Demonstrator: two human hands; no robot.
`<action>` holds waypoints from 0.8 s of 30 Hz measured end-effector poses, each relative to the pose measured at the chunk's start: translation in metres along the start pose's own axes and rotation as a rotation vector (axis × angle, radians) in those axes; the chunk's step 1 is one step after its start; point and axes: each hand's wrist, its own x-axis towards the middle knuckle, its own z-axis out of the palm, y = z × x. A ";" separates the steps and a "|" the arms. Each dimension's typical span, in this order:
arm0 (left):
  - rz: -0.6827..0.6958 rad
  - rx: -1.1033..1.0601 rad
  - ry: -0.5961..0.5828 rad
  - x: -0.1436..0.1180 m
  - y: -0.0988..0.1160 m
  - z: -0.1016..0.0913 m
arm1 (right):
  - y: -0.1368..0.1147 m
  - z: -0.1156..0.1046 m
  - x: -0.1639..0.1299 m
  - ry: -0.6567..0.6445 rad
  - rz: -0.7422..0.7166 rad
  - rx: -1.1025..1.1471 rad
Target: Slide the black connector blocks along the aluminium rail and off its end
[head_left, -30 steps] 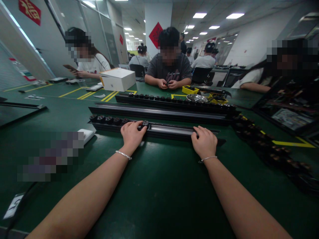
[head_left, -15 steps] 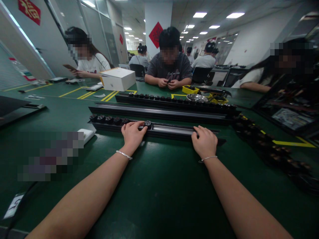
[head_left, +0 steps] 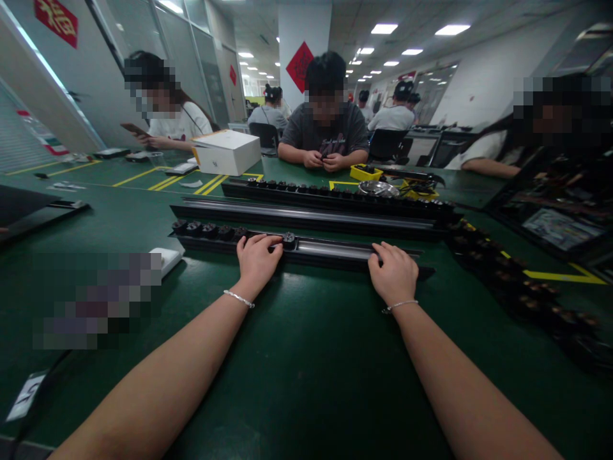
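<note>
A long black rail (head_left: 335,249) with a shiny metal channel lies crosswise on the table before me. My left hand (head_left: 258,259) is closed over its middle, with finger and thumb against a black round socket-like piece (head_left: 289,239) seated in the channel. Whether the fingers cover further pieces is hidden. Several similar pieces (head_left: 209,231) sit in a row at the rail's left end. Toward the right end, my right hand (head_left: 393,268) is closed around the rail, fingers over the far edge and thumb on the near side.
Behind lies a second rail (head_left: 306,214), then a third (head_left: 335,193) filled with black pieces. More dark pieces (head_left: 527,287) are strung out at right. A white box (head_left: 230,153), yellow trays (head_left: 365,172) and a white power strip (head_left: 167,259) are around. Co-workers sit across the table.
My left hand has shifted slightly right along the rail, and the black round piece beside its fingertips has slid right too. My right hand has stayed in place.
</note>
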 end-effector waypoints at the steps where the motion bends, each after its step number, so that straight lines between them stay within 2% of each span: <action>1: 0.008 -0.002 -0.002 0.000 0.000 0.000 | 0.000 0.000 0.000 -0.001 0.002 0.000; 13: 0.026 0.003 0.008 0.001 -0.001 0.000 | -0.001 0.000 0.000 -0.008 0.012 -0.003; 24: 0.025 -0.032 -0.028 0.001 0.001 -0.001 | 0.001 0.000 0.001 -0.012 0.003 -0.003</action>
